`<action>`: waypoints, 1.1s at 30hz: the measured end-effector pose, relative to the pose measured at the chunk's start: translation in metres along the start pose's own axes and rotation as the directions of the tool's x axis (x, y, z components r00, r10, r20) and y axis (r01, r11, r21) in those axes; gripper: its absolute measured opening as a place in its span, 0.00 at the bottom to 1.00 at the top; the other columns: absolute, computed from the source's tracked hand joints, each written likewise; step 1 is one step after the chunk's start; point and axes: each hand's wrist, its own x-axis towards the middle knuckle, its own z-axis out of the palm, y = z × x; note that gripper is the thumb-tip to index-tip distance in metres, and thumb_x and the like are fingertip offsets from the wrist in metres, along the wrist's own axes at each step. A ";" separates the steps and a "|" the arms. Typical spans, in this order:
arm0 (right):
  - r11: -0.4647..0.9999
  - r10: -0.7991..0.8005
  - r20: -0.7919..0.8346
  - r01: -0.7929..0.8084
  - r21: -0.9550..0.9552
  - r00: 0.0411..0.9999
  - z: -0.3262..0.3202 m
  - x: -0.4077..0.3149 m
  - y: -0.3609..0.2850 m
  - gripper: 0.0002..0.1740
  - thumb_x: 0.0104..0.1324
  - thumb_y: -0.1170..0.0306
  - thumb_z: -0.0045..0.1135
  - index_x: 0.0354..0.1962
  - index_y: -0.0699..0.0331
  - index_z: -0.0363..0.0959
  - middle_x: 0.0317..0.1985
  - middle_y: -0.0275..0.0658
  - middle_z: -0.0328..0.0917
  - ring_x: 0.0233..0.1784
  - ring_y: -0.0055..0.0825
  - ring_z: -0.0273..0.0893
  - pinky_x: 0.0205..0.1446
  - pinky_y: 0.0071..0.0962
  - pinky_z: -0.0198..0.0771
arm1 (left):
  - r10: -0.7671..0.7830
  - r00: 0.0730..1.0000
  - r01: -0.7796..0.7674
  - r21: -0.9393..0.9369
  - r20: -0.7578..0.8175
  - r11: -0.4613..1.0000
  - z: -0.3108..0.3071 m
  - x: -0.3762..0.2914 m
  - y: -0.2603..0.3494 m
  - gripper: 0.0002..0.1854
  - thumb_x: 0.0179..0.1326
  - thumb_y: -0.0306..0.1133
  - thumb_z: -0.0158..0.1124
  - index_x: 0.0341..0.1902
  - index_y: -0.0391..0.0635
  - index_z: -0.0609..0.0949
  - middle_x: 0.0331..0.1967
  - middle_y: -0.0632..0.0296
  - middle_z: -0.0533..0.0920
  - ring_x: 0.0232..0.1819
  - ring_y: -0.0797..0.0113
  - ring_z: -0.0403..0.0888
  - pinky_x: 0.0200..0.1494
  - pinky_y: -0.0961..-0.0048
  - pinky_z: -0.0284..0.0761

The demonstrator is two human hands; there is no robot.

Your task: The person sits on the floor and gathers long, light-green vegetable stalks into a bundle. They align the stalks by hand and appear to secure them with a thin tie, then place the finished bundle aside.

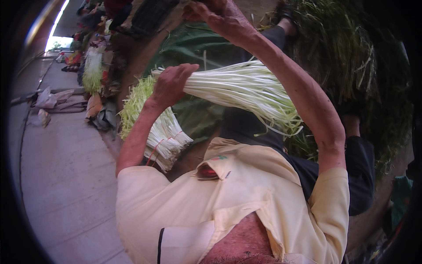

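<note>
My left hand (173,81) grips a loose bunch of long white-stemmed greens, seemingly blanched garlic chives (230,82), near one end. The bunch lies almost level above my lap, and its yellow-green tips fan out beneath my right forearm. At the top edge of the view, my right hand (212,15) is raised with bent fingers, apart from the bunch. Whether it holds something thin cannot be made out. Beside my left forearm lies a pile of tied chive bundles (168,145), bound with red bands. My forearm hides part of it.
Dark green sheeting (197,115) spreads under the bunch. A large heap of loose green leaves (346,59) lies beyond my right arm. Pale paving (69,158) runs along the left, with plastic bags (52,99) on it. More chives (92,71) and a person (118,13) appear farther off.
</note>
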 end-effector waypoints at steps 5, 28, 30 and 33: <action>0.501 -0.267 0.183 0.298 -0.812 0.946 -0.092 -0.032 0.000 0.10 0.79 0.69 0.58 0.39 0.67 0.77 0.28 0.35 0.81 0.33 0.18 0.79 0.31 0.30 0.70 | 0.049 0.996 -0.049 -0.001 -0.071 0.999 0.009 0.000 -0.002 0.32 0.58 0.21 0.67 0.69 0.44 0.76 0.56 0.53 0.87 0.53 0.50 0.88 0.53 0.56 0.82; 0.874 0.363 0.210 -0.254 -0.415 0.908 0.016 -0.007 0.042 0.11 0.74 0.65 0.66 0.41 0.66 0.85 0.29 0.32 0.85 0.31 0.15 0.78 0.38 0.24 0.74 | 0.042 0.999 -0.041 0.086 -0.005 0.995 0.000 0.004 0.005 0.31 0.55 0.21 0.65 0.66 0.48 0.77 0.41 0.55 0.81 0.42 0.50 0.85 0.45 0.55 0.81; 0.897 0.374 0.179 -0.305 -0.321 0.910 0.023 -0.002 0.048 0.12 0.74 0.65 0.67 0.43 0.67 0.85 0.29 0.33 0.85 0.31 0.16 0.78 0.38 0.24 0.74 | 0.041 0.999 -0.041 0.078 0.007 0.996 0.001 0.003 0.006 0.29 0.55 0.21 0.65 0.64 0.51 0.79 0.43 0.55 0.81 0.42 0.50 0.85 0.44 0.55 0.81; 0.885 0.225 0.173 -0.127 -0.448 0.959 0.022 0.000 0.054 0.11 0.74 0.66 0.66 0.41 0.68 0.84 0.28 0.33 0.84 0.31 0.16 0.78 0.38 0.23 0.73 | -0.037 0.999 0.036 0.072 0.014 0.997 0.009 0.004 0.007 0.27 0.55 0.22 0.66 0.61 0.53 0.82 0.45 0.54 0.79 0.43 0.50 0.85 0.45 0.54 0.81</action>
